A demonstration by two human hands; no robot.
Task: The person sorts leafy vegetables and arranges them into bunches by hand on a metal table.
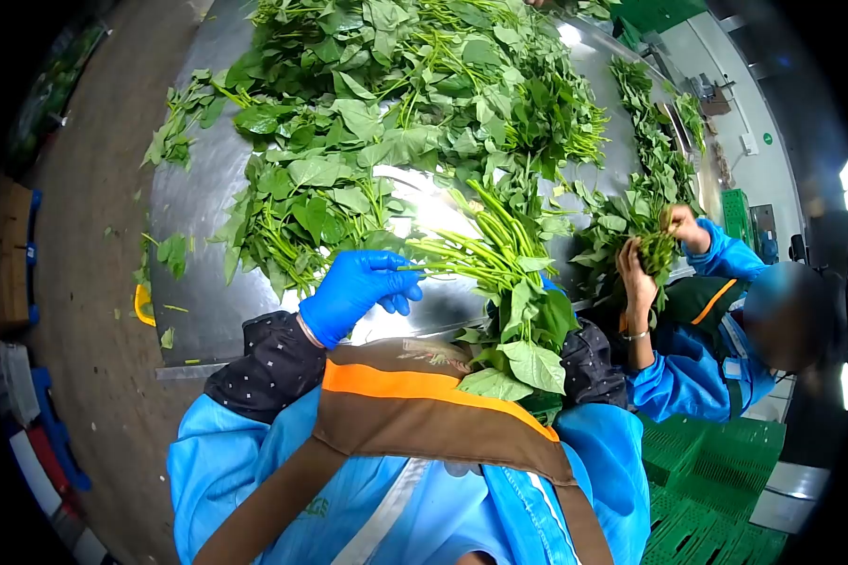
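A bunch of leafy greens (499, 250) with long green stems is held up before my apron, stem ends pointing left and broad leaves hanging down. My right hand (552, 283) grips it from the right; leaves hide most of that hand, and only a bit of blue glove shows. My left hand (360, 290), in a blue glove, is at the stem ends with thumb and forefinger pinched on a thin stem. Beyond both hands, a large heap of the same greens (377, 122) covers much of the metal table (198, 235).
At my right, a co-worker in blue sleeves (678, 377) handles another bunch (658, 252). Green crates (716, 471) stand at the lower right. Loose leaves (172, 252) lie near the table's left edge, with a yellow object (144, 304) beside it.
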